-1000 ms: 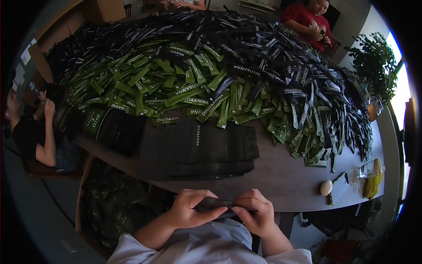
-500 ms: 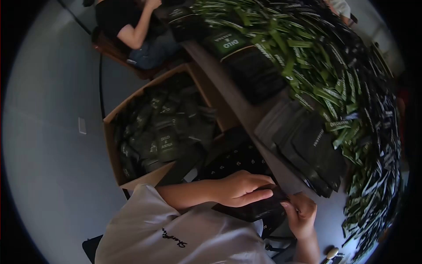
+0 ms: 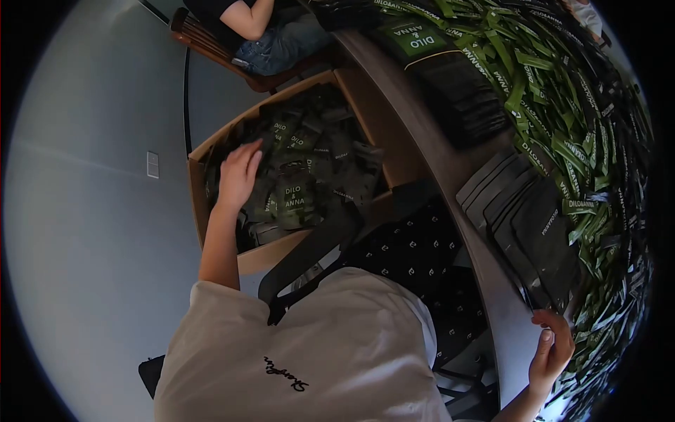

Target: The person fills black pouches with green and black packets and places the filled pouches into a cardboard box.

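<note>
Go light w/ L hand (image 3: 238,176) over pouches (image 3: 294,197) nr L wall of box (image 3: 271,256), fingers loosely spread; pinch single layers w/ R hand (image 3: 552,348), curled by stack (image 3: 541,232) at tabletop (image 3: 505,320) edge, can't tell if gripping.

The seated person (image 3: 271,46) has head and shoulders cut off by the top edge, and only part of another person (image 3: 588,20) shows in the top right corner. In the box (image 3: 271,253), upper pouches (image 3: 295,200) hide those beneath. Whether the left hand (image 3: 239,174) touches them cannot be told, nor whether the right hand (image 3: 553,348) touches the stack (image 3: 538,235). Lettering on the far sachets (image 3: 624,243) is too small and blurred to read.
</note>
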A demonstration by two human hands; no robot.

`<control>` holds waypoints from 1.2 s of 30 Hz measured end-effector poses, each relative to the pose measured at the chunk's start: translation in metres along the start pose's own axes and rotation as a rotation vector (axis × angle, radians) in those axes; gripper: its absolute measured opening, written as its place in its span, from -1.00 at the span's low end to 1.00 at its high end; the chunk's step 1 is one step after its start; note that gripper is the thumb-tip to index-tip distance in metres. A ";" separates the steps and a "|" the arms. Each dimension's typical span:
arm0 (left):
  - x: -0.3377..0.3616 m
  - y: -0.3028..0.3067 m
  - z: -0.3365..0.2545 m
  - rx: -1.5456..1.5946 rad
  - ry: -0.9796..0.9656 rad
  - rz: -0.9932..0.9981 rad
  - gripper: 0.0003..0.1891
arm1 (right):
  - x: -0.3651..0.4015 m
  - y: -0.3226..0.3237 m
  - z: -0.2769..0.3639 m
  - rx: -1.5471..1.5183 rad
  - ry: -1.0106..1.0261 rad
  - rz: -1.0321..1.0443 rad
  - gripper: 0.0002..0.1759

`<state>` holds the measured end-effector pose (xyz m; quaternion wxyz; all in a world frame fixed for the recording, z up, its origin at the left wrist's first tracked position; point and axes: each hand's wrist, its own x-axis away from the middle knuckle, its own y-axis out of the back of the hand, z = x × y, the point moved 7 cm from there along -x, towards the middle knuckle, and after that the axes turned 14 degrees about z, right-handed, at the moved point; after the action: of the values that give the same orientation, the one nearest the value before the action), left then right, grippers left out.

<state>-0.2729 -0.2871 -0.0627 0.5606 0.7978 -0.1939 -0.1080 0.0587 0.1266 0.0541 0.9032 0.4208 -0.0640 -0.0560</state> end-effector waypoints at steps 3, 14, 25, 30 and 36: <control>0.038 -0.125 0.081 -0.111 0.204 0.498 -0.33 | 0.014 0.012 -0.009 0.035 -0.043 -0.020 -0.69; 0.014 -0.202 0.044 -0.157 0.275 0.431 -0.16 | -0.014 0.024 0.065 0.158 -0.094 -0.187 -0.73; -0.014 -0.232 0.002 -0.278 0.245 0.635 -0.16 | -0.041 0.014 0.065 0.226 -0.193 -0.059 -0.71; 0.015 -0.218 0.066 -0.258 0.565 0.571 -0.19 | -0.052 0.009 0.066 0.217 -0.159 -0.017 -0.73; 0.053 -0.214 0.093 -0.249 0.624 0.517 -0.18 | -0.065 0.003 0.077 0.235 -0.087 0.005 -0.77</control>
<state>-0.2212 -0.3256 -0.2933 0.6931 0.6437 -0.1940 0.2600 -0.0179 0.0809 0.1013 0.8440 0.5208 -0.1105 -0.0643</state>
